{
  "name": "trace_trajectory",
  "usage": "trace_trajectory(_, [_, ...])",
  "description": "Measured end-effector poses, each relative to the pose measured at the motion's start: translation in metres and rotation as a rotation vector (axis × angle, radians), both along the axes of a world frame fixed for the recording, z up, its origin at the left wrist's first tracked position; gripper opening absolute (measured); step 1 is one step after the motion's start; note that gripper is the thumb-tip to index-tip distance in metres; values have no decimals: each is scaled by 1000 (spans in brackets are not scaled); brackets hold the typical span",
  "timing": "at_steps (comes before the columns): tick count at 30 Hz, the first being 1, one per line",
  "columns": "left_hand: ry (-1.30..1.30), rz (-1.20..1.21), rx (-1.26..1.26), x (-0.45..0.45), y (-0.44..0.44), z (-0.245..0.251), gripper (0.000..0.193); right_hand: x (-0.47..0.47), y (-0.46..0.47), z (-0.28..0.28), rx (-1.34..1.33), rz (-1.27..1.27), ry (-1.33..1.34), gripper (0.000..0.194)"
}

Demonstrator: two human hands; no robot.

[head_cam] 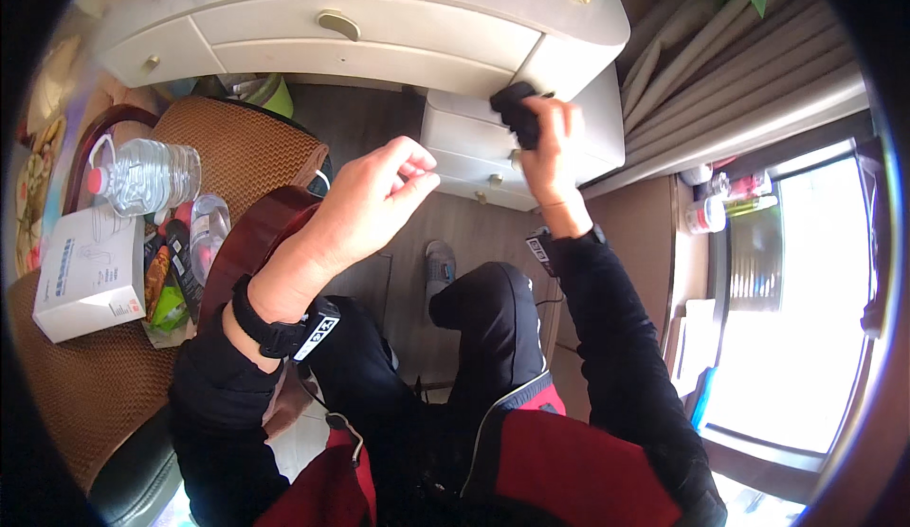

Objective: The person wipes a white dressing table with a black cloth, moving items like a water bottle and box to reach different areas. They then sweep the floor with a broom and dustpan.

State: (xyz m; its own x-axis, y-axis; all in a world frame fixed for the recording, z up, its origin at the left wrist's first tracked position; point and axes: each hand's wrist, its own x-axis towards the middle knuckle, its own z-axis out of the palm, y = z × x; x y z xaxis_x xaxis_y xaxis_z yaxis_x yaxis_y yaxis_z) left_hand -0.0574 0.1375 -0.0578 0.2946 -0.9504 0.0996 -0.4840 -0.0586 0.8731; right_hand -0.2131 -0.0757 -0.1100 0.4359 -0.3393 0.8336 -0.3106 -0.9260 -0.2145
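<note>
My right hand (553, 147) grips a dark black object (522, 111), too blurred to name surely. It is raised at the right front corner of a white desk (398, 19), above a white drawer unit (462, 132). My left hand (380, 196) hovers farther left, over the floor in front of the desk. Its fingers are curled in towards the thumb, and nothing shows between them. A black wristband (266, 328) with a small box on it circles my left wrist. The desk's wide drawer has an oval handle (339, 24).
To the left, a woven-mat seat (234, 136) with a wooden armrest (245, 243) carries a large water bottle (153, 175), a white box (89, 271) and several packets. A green bin (274, 95) stands under the desk. A curtain (746, 93) and bright window (789, 314) are at right.
</note>
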Motion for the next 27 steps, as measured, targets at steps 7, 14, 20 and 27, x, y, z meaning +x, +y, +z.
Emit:
trace_trajectory(7, [-1, -1, -35, 1, -2, -6, 21, 24, -25, 32, -216, -74, 64, 49])
trace_trajectory(14, [21, 17, -33, 3, -2, -9, 20, 23, 23, -18, 34, -53, 354, 49])
trace_trajectory(20, [-69, 30, -120, 1, -3, -10, 18, 14, -19, 112, -201, -68, 65, 51])
trace_trajectory(27, [-149, 22, -182, 4, -8, -15, 16, 75, -48, 127, -100, -309, 377, 27])
